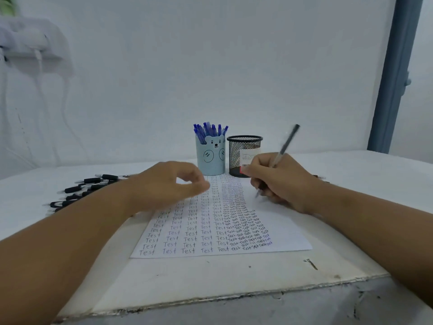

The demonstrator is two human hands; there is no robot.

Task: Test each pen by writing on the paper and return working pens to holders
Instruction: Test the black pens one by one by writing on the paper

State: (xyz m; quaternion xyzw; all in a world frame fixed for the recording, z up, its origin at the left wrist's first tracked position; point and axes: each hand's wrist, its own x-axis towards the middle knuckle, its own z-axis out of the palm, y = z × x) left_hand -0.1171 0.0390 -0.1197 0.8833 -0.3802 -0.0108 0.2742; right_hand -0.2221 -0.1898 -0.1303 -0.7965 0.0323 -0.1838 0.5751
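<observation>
"Test" handwritten in many rows across the paper (288,233), sticker on mesh holder (243,146) unreadable

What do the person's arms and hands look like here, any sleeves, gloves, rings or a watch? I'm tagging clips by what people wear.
Both forearms are bare as far as the frame shows, with no sleeve edge in view. The left hand and right hand wear no gloves, and no watch, bracelet or ring shows on wrists or fingers. The left hand is motion-blurred, so a thin ring there can't be ruled out.

I note two bare forearms, no sleeves in view back from the fingers, left hand (167,184) without rings or watch, right hand (280,181) likewise unadorned, wrists bare, nails too blurred to log
</observation>
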